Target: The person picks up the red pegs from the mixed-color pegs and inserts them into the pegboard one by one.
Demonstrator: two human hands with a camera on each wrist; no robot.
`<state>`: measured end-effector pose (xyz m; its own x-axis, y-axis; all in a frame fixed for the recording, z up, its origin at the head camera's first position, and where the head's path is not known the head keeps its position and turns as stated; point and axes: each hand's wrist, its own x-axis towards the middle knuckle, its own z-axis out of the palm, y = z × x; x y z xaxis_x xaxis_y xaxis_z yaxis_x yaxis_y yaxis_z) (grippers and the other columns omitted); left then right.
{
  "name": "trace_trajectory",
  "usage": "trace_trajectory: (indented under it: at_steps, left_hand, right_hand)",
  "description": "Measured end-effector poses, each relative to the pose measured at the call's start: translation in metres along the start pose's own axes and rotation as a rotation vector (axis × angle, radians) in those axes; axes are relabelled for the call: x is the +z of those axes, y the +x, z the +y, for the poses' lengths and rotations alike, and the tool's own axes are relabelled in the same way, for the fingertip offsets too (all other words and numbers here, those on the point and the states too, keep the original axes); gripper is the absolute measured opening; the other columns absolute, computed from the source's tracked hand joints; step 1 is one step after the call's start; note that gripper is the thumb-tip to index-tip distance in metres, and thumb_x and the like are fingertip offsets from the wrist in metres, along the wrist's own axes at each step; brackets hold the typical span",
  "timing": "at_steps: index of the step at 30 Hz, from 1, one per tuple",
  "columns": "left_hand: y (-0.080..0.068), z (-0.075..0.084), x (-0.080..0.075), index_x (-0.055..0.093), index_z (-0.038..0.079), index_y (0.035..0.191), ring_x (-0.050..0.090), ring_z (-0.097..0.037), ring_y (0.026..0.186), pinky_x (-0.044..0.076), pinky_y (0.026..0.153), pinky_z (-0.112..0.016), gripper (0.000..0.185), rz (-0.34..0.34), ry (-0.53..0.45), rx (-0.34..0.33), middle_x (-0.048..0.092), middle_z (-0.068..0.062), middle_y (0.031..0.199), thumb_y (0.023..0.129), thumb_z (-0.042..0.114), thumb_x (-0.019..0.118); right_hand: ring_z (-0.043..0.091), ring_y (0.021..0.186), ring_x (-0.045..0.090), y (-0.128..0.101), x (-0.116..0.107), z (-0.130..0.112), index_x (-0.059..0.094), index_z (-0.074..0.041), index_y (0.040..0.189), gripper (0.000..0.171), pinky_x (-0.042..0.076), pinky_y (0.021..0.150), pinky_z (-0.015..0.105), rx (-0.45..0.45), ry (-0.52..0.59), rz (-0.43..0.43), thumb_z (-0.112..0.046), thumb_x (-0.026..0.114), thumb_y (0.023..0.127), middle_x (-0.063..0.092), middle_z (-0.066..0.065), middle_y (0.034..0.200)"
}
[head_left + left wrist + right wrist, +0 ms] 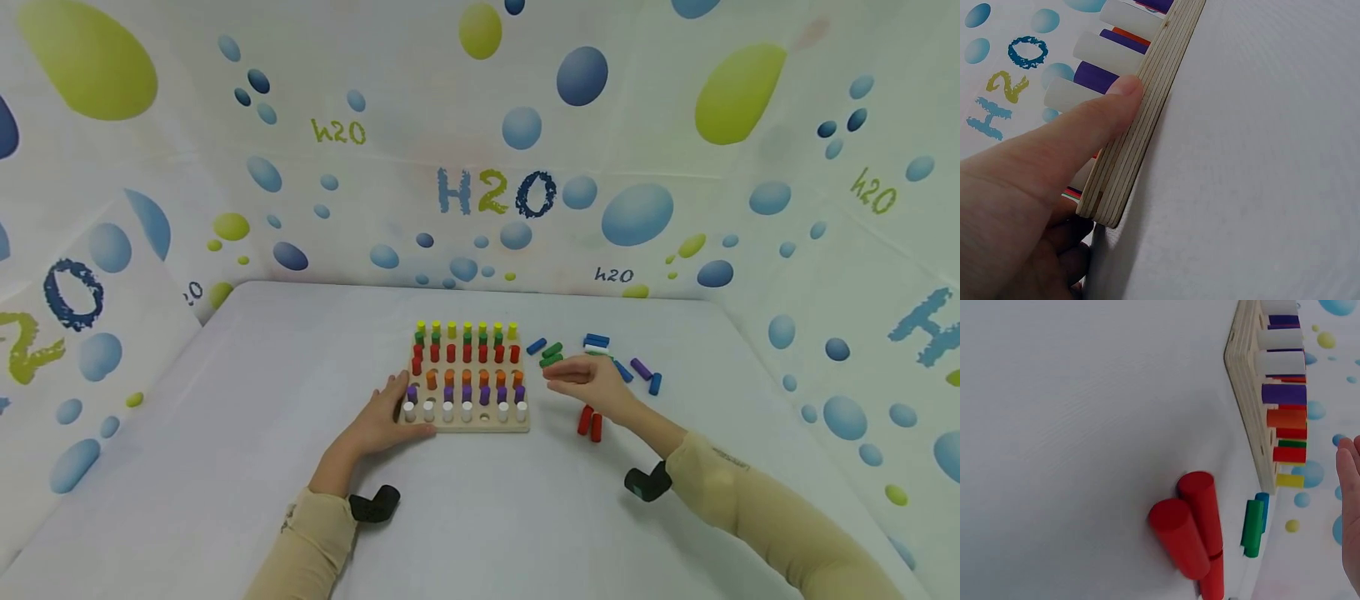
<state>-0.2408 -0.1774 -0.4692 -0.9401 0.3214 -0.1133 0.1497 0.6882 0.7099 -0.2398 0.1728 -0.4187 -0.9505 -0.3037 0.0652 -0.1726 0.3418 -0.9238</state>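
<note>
From the head view, I see my left hand (382, 417) resting flat against the near left corner of the wooden pegboard (465, 425), its fingers straight and spread along the board's left edge, the thumb along the front edge. The board sits mid-tabletop (225, 433), its rows filled with yellow, green, red, orange, purple and white pegs. My right hand (592, 382) hovers just right of the board, fingers extended toward it and lying close together; I cannot tell whether they hold anything. 2 red pegs (590, 422) lie just beneath that hand, and loose green pegs (551, 354), blue pegs (596, 340) and a purple peg (641, 367) lie scattered beyond it.

In the left wrist view, my thumb (1079, 134) presses straight against the board's layered edge (1141, 125), beside a white peg (1069, 94).

In the right wrist view, only the fingers (1350, 512) show at the frame's right edge, straight and touching nothing visible. The 2 red pegs (1188, 528) lie side by side, touching, near the board's corner (1250, 394).
</note>
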Motion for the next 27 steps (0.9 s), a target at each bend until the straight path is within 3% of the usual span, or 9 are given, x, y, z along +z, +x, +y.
trace_trajectory:
  at_steps: [14,21,27]
  left_hand:
    - [-0.002,0.003,-0.002,0.009,0.002,0.146,0.001,-0.037,0.137,0.003,0.109,-0.052,0.111,-0.005,0.002,-0.012,0.008,-0.020,0.150,0.070,0.052,0.072]
    - [-0.001,0.002,-0.002,0.008,0.003,0.146,0.000,-0.038,0.137,0.004,0.109,-0.053,0.111,-0.006,0.003,-0.017,0.007,-0.021,0.150,0.070,0.052,0.072]
    - [-0.001,0.002,-0.002,0.008,0.001,0.146,0.000,-0.036,0.137,0.001,0.110,-0.050,0.109,-0.010,0.010,0.001,0.007,-0.020,0.150,0.072,0.051,0.072]
  right_hand:
    - [0.016,0.093,0.065,-0.027,-0.024,0.015,0.064,0.003,0.108,0.032,0.052,0.078,0.026,0.042,-0.037,0.010,-0.017,0.068,0.083,0.065,0.017,0.107]
    - [0.017,0.093,0.065,-0.033,-0.027,0.020,0.063,0.004,0.110,0.034,0.051,0.079,0.025,0.048,-0.015,-0.002,-0.015,0.068,0.083,0.062,0.023,0.109]
    - [0.023,0.096,0.064,-0.037,-0.025,0.024,0.063,0.004,0.109,0.031,0.051,0.079,0.024,0.031,-0.083,-0.030,-0.013,0.067,0.084,0.062,0.023,0.108]
